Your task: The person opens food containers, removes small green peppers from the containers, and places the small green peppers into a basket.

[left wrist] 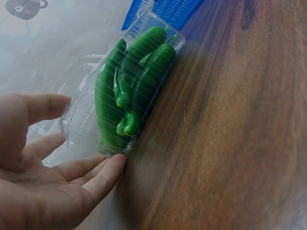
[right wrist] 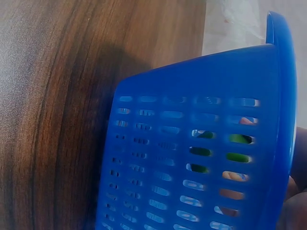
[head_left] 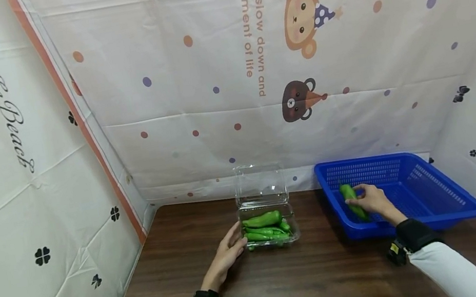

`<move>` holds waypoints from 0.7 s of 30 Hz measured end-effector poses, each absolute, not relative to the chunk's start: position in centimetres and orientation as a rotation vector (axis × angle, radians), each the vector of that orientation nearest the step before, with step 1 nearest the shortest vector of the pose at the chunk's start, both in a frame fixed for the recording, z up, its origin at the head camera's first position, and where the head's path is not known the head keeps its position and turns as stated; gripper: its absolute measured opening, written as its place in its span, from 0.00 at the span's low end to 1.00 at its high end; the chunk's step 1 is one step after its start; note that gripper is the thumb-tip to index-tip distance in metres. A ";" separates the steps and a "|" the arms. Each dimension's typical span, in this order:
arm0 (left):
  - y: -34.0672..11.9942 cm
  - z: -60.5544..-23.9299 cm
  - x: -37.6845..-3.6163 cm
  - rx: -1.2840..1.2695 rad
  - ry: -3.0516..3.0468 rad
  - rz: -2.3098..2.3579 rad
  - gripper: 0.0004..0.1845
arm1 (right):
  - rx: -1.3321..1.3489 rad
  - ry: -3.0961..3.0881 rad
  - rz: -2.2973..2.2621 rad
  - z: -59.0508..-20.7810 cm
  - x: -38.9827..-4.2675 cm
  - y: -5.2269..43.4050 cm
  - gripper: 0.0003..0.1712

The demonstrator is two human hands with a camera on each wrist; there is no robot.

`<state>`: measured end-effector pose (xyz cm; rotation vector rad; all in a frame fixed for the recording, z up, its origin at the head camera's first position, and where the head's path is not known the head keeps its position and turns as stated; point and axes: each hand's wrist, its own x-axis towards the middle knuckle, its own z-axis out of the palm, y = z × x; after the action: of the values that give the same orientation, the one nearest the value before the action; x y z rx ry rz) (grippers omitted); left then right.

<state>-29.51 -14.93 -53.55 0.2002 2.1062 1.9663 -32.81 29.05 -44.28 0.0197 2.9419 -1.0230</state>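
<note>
Left hand (head_left: 229, 254) open, fingers straight, fingertips (left wrist: 112, 168) pressed against the near left corner of the clear clamshell box (head_left: 270, 226). Box standing near the centre of the dark wooden counter (head_left: 288, 286), lid (head_left: 260, 184) tipped up at 12 o'clock, several green peppers (head_left: 265, 227) lying packed inside. From the left wrist view, peppers (left wrist: 132, 86) seen through the ribbed plastic, thumb apart from the box wall.

Right hand (head_left: 375, 202) curled round one green pepper (head_left: 351, 200), holding it inside the blue basket (head_left: 434, 205), just over the basket's near left wall. Basket at 3 o'clock from the box, close beside it but not touching. In the right wrist view, slotted basket wall (right wrist: 192, 158) filling the frame, green and fingers glimpsed through the slots.

Printed cloth backdrop (head_left: 225, 67) hanging behind, at 12 o'clock.
</note>
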 end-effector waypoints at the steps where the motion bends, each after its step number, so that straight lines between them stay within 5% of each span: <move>1: -14.9 -53.6 -29.5 0.202 2.105 1.967 0.35 | 0.021 2.940 -1.019 -44.4 -32.9 29.1 0.38; 21: -14.8 -53.5 -29.4 0.213 2.121 1.943 0.35 | 0.009 2.871 -0.960 -44.8 -32.8 28.6 0.38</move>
<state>-29.39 -14.85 -53.50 0.2132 2.1205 1.9427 -32.76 28.59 -44.78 0.0087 2.8710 -0.9599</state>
